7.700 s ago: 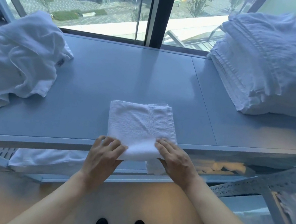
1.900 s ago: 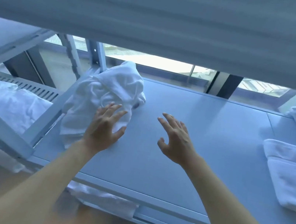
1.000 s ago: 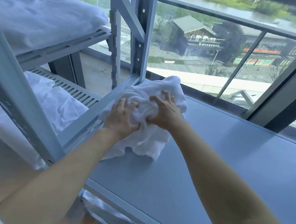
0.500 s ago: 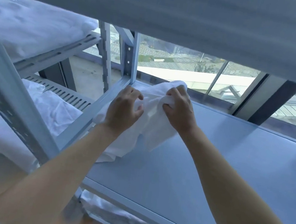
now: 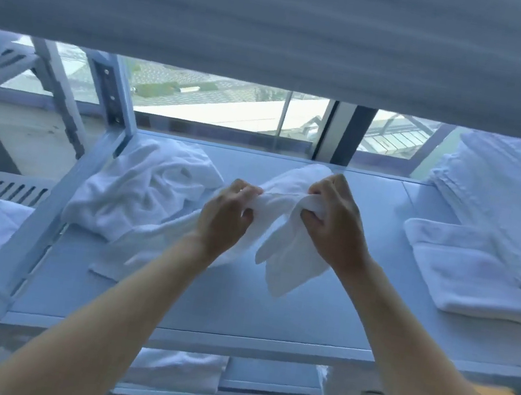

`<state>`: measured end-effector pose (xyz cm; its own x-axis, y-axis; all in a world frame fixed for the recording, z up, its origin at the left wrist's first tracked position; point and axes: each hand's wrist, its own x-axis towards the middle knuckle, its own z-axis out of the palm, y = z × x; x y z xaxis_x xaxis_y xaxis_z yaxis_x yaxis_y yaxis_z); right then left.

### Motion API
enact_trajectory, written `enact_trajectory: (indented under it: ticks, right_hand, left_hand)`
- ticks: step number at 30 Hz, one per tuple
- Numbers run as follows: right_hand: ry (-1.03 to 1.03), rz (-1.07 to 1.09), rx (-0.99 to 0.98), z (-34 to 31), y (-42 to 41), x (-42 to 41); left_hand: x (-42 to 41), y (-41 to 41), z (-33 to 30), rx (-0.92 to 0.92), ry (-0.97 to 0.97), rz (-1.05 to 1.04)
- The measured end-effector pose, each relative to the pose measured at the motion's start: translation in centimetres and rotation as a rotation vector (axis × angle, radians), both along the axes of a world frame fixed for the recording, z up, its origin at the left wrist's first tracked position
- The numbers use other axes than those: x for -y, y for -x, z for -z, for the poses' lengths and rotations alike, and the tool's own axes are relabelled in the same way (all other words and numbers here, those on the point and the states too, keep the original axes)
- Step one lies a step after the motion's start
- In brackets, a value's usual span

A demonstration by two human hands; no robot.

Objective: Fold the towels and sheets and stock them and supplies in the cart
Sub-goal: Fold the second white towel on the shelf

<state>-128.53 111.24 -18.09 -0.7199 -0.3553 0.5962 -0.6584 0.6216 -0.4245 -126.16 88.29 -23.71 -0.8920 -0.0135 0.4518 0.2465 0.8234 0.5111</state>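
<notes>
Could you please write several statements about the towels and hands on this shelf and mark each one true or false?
1. Both hands hold the same white towel. True.
2. The towel in the grip is neatly folded. False: it hangs loose and unfolded, its lower end free above the shelf.
3. A crumpled pile of towels lies left of the left hand. True.
4. The right hand rests flat on the shelf. False: it is raised, its fingers curled round the towel.
5. A folded towel lies on the shelf to the right. True.
</notes>
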Motion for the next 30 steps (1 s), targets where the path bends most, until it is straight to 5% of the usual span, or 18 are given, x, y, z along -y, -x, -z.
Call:
enact_trajectory:
  ticks: [7, 12, 20, 30]
  right_hand:
    - [-0.221, 0.173, 0.268, 6.3, -4.1, -9.3]
    - [-0.573, 0.123, 0.488, 7.0, -5.3, -11.7]
    - [-0.426, -0.027, 0.282, 4.4, -0.6, -6.4]
    - [-0.677, -0.300, 0.451, 9.7, 4.2, 3.3]
  left_hand:
    - [-8.8, -1.2, 6.7, 0.220, 0.030, 0.219]
    - [-10.3, -1.7, 8.4, 0.176, 0.084, 0.252]
    - [-6.4, -4.4, 6.9, 0.185, 0.180, -0.054]
    - [-2.2, -11.8, 9.2, 0.262, 0.149, -0.246]
